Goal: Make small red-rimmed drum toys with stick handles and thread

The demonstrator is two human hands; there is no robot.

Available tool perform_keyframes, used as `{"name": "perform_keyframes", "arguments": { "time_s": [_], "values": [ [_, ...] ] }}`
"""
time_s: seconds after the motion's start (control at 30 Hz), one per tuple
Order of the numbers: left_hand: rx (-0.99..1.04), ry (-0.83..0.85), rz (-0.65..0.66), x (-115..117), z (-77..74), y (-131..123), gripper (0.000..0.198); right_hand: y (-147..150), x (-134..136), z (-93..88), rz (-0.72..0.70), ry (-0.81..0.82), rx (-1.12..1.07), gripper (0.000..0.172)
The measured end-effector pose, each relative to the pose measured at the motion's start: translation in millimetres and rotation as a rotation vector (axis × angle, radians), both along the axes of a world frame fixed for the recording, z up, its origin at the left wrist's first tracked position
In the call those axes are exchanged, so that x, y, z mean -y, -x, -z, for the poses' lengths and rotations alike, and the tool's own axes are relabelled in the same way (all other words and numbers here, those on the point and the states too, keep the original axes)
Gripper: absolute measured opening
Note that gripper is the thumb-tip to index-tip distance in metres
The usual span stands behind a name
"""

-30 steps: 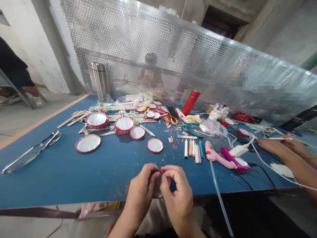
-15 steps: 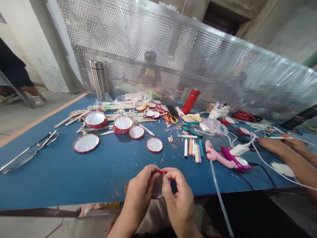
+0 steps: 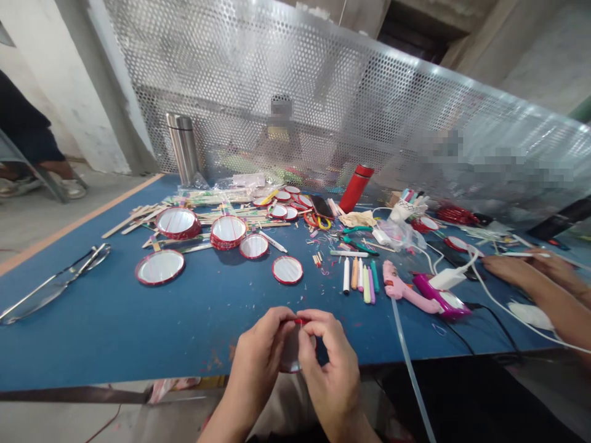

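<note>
Between my two hands, at the table's near edge, is a small round mirror (image 3: pixel 290 354) with a red rim. My left hand (image 3: pixel 263 347) grips its left side, fingers curled at the top edge. My right hand (image 3: pixel 333 363) pinches the red rim at the top right with thumb and forefinger. The fingers hide much of the rim. Beyond them lies another red-rimmed round mirror (image 3: pixel 287 269). Farther left are a larger mirror (image 3: pixel 160 267), a smaller one (image 3: pixel 253 246) and two stacks of mirrors (image 3: pixel 229 229).
Markers (image 3: pixel 360 275), a pink glue gun (image 3: pixel 401 289) and its clear glue stick lie to the right. Eyeglasses (image 3: pixel 60 283) rest at left. Wooden sticks, pliers (image 3: pixel 357 240), a red bottle (image 3: pixel 357 187) and a steel flask (image 3: pixel 183 147) stand or lie farther back. A co-worker's hands (image 3: pixel 512 271) are at right.
My right thumb has shifted slightly left along the mirror's upper edge, and more of the rim shows at its right. My left hand keeps its grip.
</note>
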State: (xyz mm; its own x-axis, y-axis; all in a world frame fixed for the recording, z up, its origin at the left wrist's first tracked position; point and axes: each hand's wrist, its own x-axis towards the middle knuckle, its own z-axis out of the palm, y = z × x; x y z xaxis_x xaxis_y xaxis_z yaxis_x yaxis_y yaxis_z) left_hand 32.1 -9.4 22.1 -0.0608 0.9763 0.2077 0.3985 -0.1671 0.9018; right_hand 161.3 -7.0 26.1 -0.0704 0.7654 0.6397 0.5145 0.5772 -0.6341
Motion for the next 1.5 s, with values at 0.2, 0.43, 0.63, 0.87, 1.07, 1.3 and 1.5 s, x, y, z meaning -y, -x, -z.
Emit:
{"name": "perform_keyframes", "arguments": {
  "time_s": [0.2, 0.43, 0.63, 0.87, 1.07, 1.3, 1.5],
  "values": [
    [0.100, -0.016, -0.027, -1, 0.6, 2, 0.023, -11, 1, 4.4, 0.005, 0.236, -0.158, 0.015],
    [0.179, 0.040, -0.002, -5, -0.6, 5, 0.024, -14, 2, -3.5, -0.073, 0.451, -0.188, 0.023],
    [0.369, 0.105, 0.075, -3, 1.9, 7, 0.029, -17, -5, -2.1, 0.005, 0.538, -0.373, 0.028],
    [0.405, 0.074, 0.108, -4, 10.5, 2, 0.034, -29, -14, 2.3, -0.052, 0.617, -0.618, 0.034],
    [0.138, -0.150, 0.080, -7, 14.5, 0, 0.057, -31, -17, 5.2, -0.079, 0.555, -0.614, 0.033],
    [-0.188, -0.229, 0.066, -8, 8.9, 1, 0.061, -31, -17, 9.2, -0.106, 0.487, -0.578, 0.032],
    [-0.166, -0.202, 0.065, -6, 5.4, 3, 0.030, -31, -19, 16.8, -0.037, 0.292, -0.438, 0.026]
  ]
}}
